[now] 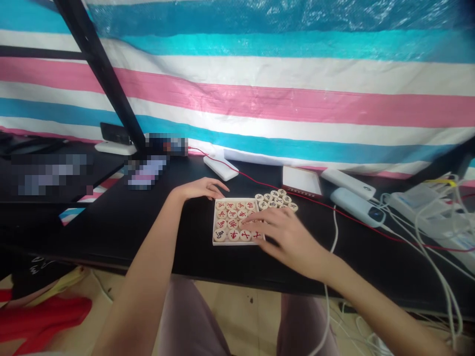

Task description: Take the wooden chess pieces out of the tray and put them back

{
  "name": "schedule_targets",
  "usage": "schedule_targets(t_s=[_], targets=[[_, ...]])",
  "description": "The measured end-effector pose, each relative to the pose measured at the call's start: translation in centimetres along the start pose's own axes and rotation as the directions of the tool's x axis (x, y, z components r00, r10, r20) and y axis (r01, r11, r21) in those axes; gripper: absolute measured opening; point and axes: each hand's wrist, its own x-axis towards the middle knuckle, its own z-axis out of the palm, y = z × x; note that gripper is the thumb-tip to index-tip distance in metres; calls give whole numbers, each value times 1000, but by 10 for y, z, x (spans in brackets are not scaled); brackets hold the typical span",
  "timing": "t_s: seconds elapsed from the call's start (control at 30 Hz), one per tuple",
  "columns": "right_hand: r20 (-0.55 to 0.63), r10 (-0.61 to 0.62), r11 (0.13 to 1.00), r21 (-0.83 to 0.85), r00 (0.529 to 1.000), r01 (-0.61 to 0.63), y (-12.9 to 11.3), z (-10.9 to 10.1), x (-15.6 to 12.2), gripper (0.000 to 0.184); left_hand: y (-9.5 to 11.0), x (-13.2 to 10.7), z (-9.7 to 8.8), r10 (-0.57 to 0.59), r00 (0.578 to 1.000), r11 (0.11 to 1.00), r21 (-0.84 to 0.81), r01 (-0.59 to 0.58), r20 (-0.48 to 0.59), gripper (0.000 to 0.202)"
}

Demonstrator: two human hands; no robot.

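Observation:
A shallow white box holds rows of round Chinese chess pieces. Most show red characters; the piece in the near left corner has a dark one. Over the right part of the box, my right hand spreads its fingers, fingertips on or just above the pieces, hiding several. I see nothing gripped in it. My left hand rests by the box's far left corner, fingers apart and holding nothing. Beyond my right hand, loose dark-lettered chess pieces lie in a cluster beside the box, partly covered by that hand.
On the black table, a white power bank lies behind the box, near an open box lid. A red cable crosses behind the pieces. Rightward are a light-blue device and tangled white cables. Phones lie left.

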Motion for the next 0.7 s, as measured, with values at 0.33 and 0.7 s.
schedule_targets(t_s=[0.33, 0.7], targets=[[83, -143, 987, -57, 986, 148, -7, 54, 51, 16, 1, -2, 1, 12, 1000, 1000, -24, -12, -4, 45], [-238, 250, 955, -97, 939, -279, 55, 2, -39, 19, -2, 1, -2, 12, 1000, 1000, 18, -12, 13, 46]])
